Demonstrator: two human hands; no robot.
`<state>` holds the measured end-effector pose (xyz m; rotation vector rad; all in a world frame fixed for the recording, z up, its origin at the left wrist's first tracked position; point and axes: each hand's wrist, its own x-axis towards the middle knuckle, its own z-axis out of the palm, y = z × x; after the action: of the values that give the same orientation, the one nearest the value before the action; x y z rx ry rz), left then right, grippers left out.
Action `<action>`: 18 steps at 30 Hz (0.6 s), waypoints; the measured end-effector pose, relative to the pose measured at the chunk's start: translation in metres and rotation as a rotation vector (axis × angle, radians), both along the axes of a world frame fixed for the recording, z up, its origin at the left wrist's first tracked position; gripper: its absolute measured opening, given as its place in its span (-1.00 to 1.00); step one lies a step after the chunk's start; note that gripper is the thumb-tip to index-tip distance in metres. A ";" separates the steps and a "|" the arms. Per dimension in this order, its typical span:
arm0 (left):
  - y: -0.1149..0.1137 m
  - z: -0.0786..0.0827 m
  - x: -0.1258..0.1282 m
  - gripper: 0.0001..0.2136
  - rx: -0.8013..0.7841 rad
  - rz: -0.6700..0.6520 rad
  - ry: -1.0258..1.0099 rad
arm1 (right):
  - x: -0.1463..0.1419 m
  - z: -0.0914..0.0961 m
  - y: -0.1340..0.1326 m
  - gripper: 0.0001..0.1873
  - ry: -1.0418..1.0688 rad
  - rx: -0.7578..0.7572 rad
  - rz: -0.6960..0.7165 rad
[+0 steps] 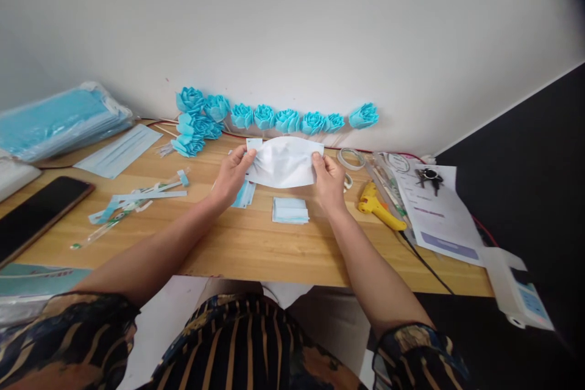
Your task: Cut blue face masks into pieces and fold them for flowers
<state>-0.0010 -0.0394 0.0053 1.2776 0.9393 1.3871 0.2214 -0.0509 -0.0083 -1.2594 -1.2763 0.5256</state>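
Stretched between my two hands is a face mask (pixel 286 163), its white side facing me, held just above the wooden table. My left hand (pixel 232 175) pinches its left end, where a corner is folded up. At the right end, my right hand (pixel 329 178) grips the edge between thumb and fingers. Below the mask lies a small stack of cut blue-and-white mask pieces (pixel 290 211). More blue pieces (pixel 245 194) lie partly hidden under my left hand.
Blue handmade flowers (pixel 287 120) line the wall. To the left are a bag of masks (pixel 64 119), a flat mask (pixel 119 150), blue strips (pixel 137 196) and a phone (pixel 39 216). A yellow glue gun (pixel 380 206), tape roll (pixel 351 158), keys (pixel 429 178) and papers (pixel 434 213) lie right.
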 end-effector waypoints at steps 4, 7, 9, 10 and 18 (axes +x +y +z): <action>0.003 -0.002 -0.001 -0.68 -0.087 0.012 -0.068 | 0.001 0.004 -0.001 -0.38 -0.013 0.019 -0.037; 0.007 -0.002 -0.001 -0.76 -0.052 0.121 -0.095 | -0.002 0.012 -0.005 -0.36 -0.074 0.045 -0.109; 0.008 -0.001 -0.002 -0.78 -0.030 0.143 -0.125 | -0.004 0.016 -0.007 -0.37 -0.100 0.059 -0.136; 0.008 0.000 -0.002 -0.78 -0.023 0.140 -0.141 | -0.004 0.017 -0.008 -0.37 -0.105 0.064 -0.136; 0.008 0.001 -0.002 -0.68 -0.013 0.071 -0.191 | -0.003 0.012 -0.007 -0.39 -0.061 0.081 -0.088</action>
<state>-0.0032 -0.0318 0.0063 1.0896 0.8680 1.5264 0.2182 -0.0583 0.0036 -1.2659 -1.2743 0.3714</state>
